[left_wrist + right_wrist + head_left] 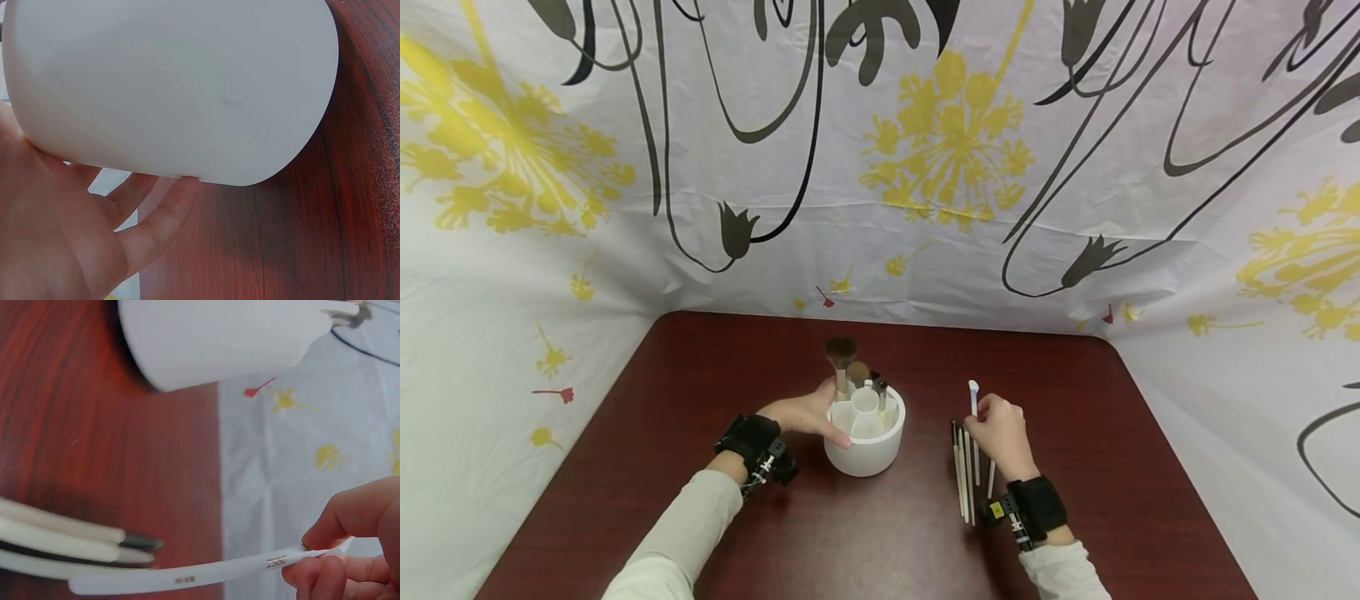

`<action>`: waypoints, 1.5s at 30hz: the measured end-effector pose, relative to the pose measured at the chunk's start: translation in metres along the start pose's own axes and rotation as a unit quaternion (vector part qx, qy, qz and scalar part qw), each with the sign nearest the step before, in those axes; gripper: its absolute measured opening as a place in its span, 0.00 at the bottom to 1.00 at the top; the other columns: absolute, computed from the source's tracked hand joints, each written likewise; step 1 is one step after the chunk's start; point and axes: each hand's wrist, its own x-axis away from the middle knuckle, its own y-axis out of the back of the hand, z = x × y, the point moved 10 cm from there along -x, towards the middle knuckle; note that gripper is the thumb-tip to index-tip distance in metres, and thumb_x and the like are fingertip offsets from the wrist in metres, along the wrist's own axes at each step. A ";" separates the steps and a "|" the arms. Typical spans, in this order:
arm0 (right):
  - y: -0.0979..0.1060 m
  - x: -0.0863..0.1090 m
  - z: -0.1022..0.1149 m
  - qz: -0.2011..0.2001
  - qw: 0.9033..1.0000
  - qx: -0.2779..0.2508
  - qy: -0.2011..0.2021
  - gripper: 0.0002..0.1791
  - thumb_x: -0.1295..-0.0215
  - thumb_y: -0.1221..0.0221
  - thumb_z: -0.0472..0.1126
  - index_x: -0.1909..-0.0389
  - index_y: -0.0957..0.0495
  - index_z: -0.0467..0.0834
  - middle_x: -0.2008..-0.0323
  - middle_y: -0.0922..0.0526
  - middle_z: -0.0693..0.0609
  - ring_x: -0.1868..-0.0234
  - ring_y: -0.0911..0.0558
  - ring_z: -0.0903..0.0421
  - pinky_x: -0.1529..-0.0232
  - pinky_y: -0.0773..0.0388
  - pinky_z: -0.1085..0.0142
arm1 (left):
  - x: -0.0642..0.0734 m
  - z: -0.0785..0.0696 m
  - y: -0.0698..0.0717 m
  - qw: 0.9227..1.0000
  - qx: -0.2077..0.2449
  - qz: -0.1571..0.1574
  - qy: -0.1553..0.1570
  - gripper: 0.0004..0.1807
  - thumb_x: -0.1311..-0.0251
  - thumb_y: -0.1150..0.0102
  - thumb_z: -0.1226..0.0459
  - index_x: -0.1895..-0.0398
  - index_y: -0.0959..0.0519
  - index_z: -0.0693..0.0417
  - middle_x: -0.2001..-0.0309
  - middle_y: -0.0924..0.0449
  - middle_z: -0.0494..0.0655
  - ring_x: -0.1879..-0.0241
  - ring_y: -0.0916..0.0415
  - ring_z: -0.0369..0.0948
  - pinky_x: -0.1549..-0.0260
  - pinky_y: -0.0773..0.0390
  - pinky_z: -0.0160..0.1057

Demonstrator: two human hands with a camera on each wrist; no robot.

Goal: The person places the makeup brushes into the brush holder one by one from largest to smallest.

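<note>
A white round makeup brush holder point(863, 457) with divided compartments stands mid-table, several makeup brushes point(841, 354) upright at its back. My left hand point(808, 414) grips its left side, thumb over the near rim; in the left wrist view the fingers point(162, 215) press against its smooth wall. To the right, my right hand point(1003, 433) pinches a white-handled makeup brush point(231, 572) between thumb and fingertips near its head end. Beside that hand, several slim brushes point(962, 487) lie side by side on the table, and another thin handle point(991, 479) shows partly behind the wrist.
The dark red wooden table point(745, 358) has rounded far corners. A white cloth point(805, 275) with grey and yellow flower prints hangs around its back and sides. Cameras are strapped to both wrists.
</note>
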 end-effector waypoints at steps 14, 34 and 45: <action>0.039 0.007 0.056 -0.059 0.993 -0.034 0.099 0.05 0.53 0.40 0.32 0.74 0.28 0.38 0.81 0.24 0.51 0.84 0.31 0.61 0.83 0.35 0.71 | 0.000 -0.002 0.000 1.000 0.003 -0.002 -0.005 0.65 0.69 0.25 0.52 0.33 0.62 0.57 0.35 0.57 0.59 0.35 0.58 0.51 0.38 0.54 0.51; 0.058 0.014 0.116 -0.063 0.978 -0.091 0.176 0.05 0.49 0.43 0.30 0.71 0.30 0.39 0.76 0.23 0.51 0.77 0.26 0.62 0.76 0.28 0.70 | 0.000 0.001 0.001 1.000 -0.009 -0.001 -0.007 0.66 0.68 0.26 0.52 0.33 0.64 0.57 0.34 0.59 0.59 0.34 0.60 0.51 0.37 0.56 0.52; 0.054 0.010 0.143 -0.069 0.971 -0.120 0.197 0.06 0.50 0.43 0.29 0.72 0.28 0.39 0.77 0.22 0.50 0.76 0.25 0.62 0.75 0.27 0.70 | -0.002 0.004 0.002 1.000 -0.004 -0.002 -0.005 0.66 0.68 0.26 0.51 0.32 0.64 0.58 0.33 0.60 0.59 0.34 0.60 0.51 0.38 0.54 0.51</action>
